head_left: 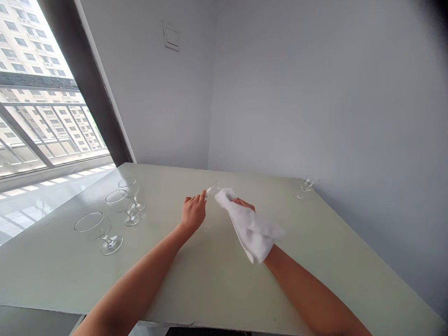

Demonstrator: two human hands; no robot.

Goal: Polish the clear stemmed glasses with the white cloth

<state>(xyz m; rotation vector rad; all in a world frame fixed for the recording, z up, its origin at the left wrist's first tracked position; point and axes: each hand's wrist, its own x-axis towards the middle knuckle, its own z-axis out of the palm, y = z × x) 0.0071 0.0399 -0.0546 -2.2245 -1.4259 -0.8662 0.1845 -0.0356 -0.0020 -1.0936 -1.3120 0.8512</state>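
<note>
A pale table is filling the lower frame, where a white cloth is hanging just right of centre, three stemmed glasses are standing at left, the right hand is gripping the cloth, nearly closed, and the left hand is pinching one clear glass near the centre.

A clear glass tilts just beside the bunched end of a loose white cloth
</note>
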